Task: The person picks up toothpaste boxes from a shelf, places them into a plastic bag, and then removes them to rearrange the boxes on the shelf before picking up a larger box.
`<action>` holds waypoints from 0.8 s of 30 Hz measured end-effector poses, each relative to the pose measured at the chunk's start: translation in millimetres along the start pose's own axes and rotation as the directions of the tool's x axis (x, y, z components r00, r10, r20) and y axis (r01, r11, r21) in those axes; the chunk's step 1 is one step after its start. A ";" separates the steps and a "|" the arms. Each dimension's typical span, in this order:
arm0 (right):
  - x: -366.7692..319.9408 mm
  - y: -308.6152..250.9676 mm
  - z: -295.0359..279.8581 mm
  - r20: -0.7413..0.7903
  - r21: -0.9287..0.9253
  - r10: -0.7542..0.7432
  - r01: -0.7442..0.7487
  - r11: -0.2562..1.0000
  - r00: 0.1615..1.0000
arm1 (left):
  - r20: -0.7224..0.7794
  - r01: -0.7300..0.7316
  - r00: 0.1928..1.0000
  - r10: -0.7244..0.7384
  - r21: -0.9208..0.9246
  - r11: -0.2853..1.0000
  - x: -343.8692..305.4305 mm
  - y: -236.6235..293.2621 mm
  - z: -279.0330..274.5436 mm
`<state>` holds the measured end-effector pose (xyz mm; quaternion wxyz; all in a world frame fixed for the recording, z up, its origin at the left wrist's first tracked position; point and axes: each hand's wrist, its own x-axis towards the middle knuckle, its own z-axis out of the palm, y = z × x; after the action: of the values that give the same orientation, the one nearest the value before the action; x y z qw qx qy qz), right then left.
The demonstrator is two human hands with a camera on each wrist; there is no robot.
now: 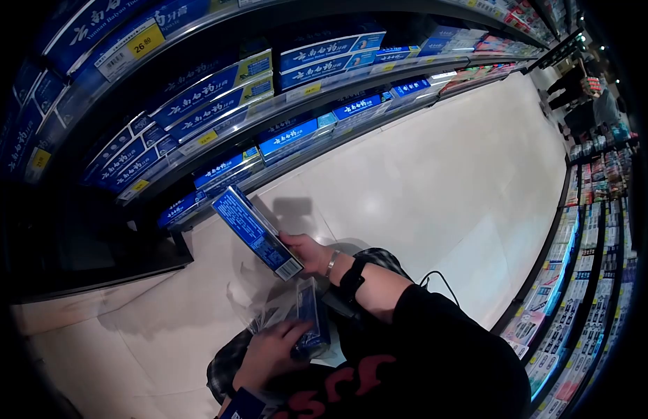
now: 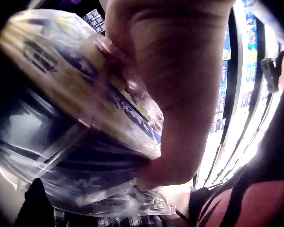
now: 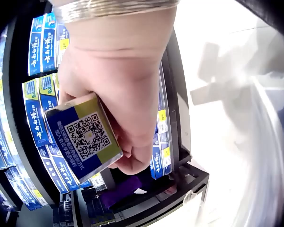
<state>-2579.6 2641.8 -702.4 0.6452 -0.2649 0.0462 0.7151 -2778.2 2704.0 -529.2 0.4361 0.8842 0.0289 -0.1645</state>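
Fingers [image 3: 136,165] of the right hand [image 1: 310,253] are curled round a blue box [image 1: 251,232] above the floor [image 1: 414,181]; a clear bag [image 2: 75,94] is touched by the left hand [image 1: 271,349], whose grip cannot be told. Beyond, cartons [image 1: 331,52] are shelved.

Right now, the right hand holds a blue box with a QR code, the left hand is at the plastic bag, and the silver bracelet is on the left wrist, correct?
One slip: the silver bracelet is on the right wrist, as the right wrist view shows. The right hand holds a blue box with a QR code, and the left hand is at the plastic bag.
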 end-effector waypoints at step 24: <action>-65.8 -22.1 24.3 0.292 0.463 -0.205 0.049 0.885 0.934 | 0.060 -0.062 0.996 0.060 0.040 0.997 39.9 0.8 10.9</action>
<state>-2564.7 2596.2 -646.6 0.7331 0.0132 0.0827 0.6749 -2743.3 2691.3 -547.3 0.4230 0.8884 -0.0143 -0.1777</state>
